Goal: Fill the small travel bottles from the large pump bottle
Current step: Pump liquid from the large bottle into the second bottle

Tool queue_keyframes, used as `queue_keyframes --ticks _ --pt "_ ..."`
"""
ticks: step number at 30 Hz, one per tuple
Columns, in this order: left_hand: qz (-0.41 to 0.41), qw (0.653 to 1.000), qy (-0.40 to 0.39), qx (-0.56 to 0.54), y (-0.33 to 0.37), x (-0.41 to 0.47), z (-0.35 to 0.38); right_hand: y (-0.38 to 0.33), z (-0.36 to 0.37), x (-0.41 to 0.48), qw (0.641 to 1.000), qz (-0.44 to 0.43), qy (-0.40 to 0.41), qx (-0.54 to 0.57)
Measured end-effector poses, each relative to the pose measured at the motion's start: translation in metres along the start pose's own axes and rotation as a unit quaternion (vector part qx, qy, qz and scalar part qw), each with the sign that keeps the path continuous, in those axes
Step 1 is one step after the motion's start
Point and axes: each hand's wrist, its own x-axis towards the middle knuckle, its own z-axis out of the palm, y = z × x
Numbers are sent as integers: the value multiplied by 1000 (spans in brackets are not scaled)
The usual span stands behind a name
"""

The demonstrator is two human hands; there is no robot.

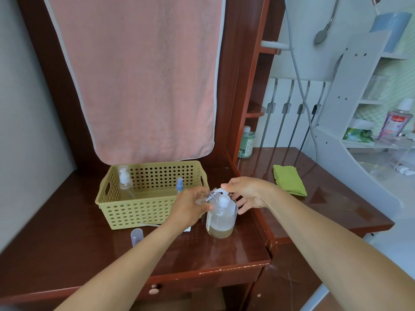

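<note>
1. Centrally, the large pump bottle stands upright on the dark wooden desk, just beside the front right corner of the yellow basket. A shallow layer of yellowish liquid lies at its bottom, with foam above.
2. The left hand has its fingers curled round a small travel bottle (clear, with no cap on it). It holds the bottle tilted, with the open neck up against the spout of the white pump top.
3. The right hand rests one digit on that pump top; which digit cannot be told. Its other fingers are straight and spread apart below, beside the big bottle's shoulder and gripping nothing.
4. Inside the basket a small pump bottle stands upright at the left end, and a spray bottle with a blue top stands at the right end, partly behind the left hand.
5. A loose clear cap stands on the desk in front of the basket, just left of the left forearm.
6. A folded green cloth lies on the raised surface to the right, well apart from the bottles.
7. A pink towel hangs behind the basket.
</note>
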Motion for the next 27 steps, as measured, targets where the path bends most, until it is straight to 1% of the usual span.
queue_keyframes --ticks 4,9,17,23,27 --pt "-5 1000 2 6 -2 0 -1 4 11 3 1000 -10 21 -19" --pt "-8 1000 1 7 -2 -3 0 6 4 -1 1000 4 13 -10" --pt "-3 1000 11 5 -2 2 3 2 7 2 1000 -8 24 -19" --pt "1 1000 14 -6 -4 -1 5 12 8 3 999 -6 40 8" --pt "4 999 24 -21 -3 0 5 11 4 1 999 -4 32 10"
